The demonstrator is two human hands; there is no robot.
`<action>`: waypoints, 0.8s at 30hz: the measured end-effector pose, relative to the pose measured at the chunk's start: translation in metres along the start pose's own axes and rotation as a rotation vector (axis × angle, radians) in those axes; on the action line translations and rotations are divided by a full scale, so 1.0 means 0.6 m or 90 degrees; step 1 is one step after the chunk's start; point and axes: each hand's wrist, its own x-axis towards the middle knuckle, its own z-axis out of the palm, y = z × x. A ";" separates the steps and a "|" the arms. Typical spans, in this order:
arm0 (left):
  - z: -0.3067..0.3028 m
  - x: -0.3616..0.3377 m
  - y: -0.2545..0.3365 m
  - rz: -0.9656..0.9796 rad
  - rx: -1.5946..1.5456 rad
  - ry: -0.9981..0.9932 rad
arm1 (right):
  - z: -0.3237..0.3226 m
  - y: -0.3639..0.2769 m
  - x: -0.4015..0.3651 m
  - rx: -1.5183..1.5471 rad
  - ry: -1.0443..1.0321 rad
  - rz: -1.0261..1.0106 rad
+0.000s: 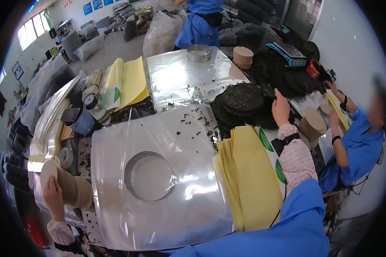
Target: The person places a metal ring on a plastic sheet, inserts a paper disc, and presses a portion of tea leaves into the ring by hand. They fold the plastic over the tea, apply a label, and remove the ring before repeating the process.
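Observation:
At the lower left, my left hand (54, 198) grips the end round paper disc of a tan stack (75, 190) leaning on its side. My right hand (281, 108) reaches to the right edge of a pile of dark, round, flaky sheets that look like dried seaweed (243, 98); its fingers are bent at a sheet's edge, partly hidden. Between my hands, a metal ring (149, 176) rests on clear plastic film (111, 192). Beside it lies a fanned stack of yellow paper bags (255, 180) with green labels.
A co-worker in blue (351, 141) handles yellow bags at the right. Another person (199, 23) stands across the table near a second metal ring (199, 53). A scale (287, 53), more tan discs (312, 123), a blue-grey container (79, 121) and a jar (96, 109) surround the film. Dark crumbs lie scattered.

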 end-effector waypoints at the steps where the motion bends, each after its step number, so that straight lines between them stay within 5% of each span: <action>1: 0.001 0.000 0.007 -0.007 -0.003 -0.001 | -0.009 -0.024 0.003 0.005 0.005 -0.028; 3: -0.001 0.002 0.013 -0.026 0.003 0.001 | -0.018 -0.086 0.015 -0.061 0.069 -0.182; 11: 0.007 0.004 0.011 -0.038 -0.003 0.009 | 0.060 -0.151 -0.096 0.146 -0.097 -0.134; 13: -0.005 0.000 0.022 -0.019 0.000 0.013 | 0.031 -0.151 -0.071 0.197 0.032 -0.066; 14: -0.007 0.000 0.029 -0.022 0.002 0.020 | 0.029 -0.136 -0.061 0.063 -0.033 0.020; 17: -0.033 0.011 0.051 -0.009 -0.037 0.059 | 0.066 -0.086 -0.051 -0.089 -0.300 -0.015; 19: -0.098 0.013 0.104 -0.013 -0.120 0.134 | 0.061 -0.088 -0.047 -0.115 -0.309 -0.083; 21: -0.166 0.000 0.205 0.124 -0.165 0.289 | 0.055 -0.084 -0.047 -0.137 -0.340 -0.117; 23: -0.155 -0.011 0.275 0.317 -0.242 0.272 | 0.055 -0.091 -0.048 -0.111 -0.318 -0.080; 24: -0.152 -0.018 0.263 0.316 -0.243 0.271 | 0.068 -0.075 -0.044 -0.069 -0.322 -0.053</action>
